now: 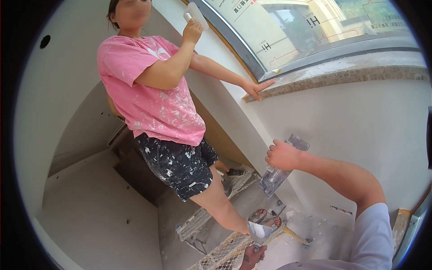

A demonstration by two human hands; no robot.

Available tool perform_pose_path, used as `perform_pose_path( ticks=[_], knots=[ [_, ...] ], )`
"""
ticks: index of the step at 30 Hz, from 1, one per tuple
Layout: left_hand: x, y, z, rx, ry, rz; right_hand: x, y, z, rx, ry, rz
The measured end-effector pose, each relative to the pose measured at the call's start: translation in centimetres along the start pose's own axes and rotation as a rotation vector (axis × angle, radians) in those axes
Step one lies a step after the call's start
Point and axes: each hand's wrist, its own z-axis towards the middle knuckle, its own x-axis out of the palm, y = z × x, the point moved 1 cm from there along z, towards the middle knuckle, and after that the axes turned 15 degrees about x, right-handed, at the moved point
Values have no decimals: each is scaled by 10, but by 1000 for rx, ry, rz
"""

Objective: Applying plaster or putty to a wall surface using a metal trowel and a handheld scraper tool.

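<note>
My right hand (284,155) is closed around the grip of a rectangular plastering trowel (273,181), its grey blade tilted close to the white wall below the window. Low in the view, my left hand (254,256) grips a putty knife (260,230) whose wide blade points up and looks pale. The blade overlaps the co-worker's feet in the picture. That co-worker (155,90), in a plaster-spattered pink shirt and dark shorts, raises a pale trowel (197,17) against the wall beside the window. The co-worker's other hand (258,89) rests on the window sill.
A stone window sill (342,78) runs under a window (310,27) covered with printed film. Below stand a plaster-splashed work platform (198,227) and a yellow-edged mesh platform (229,252), where the co-worker's sandaled feet are. Dark panels (139,166) lean further back.
</note>
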Motion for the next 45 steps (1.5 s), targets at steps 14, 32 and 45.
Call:
perform_pose_path(
  ticks=[14,32,45],
  knots=[
    [14,-41,-7,101,-81,-65,15,-21,0,-20,-240,37],
    [4,-255,119,1035,480,528,25,41,-12,-323,182,57],
    [20,-269,129,988,519,640,4,43,-18,-341,351,-2]
  ],
)
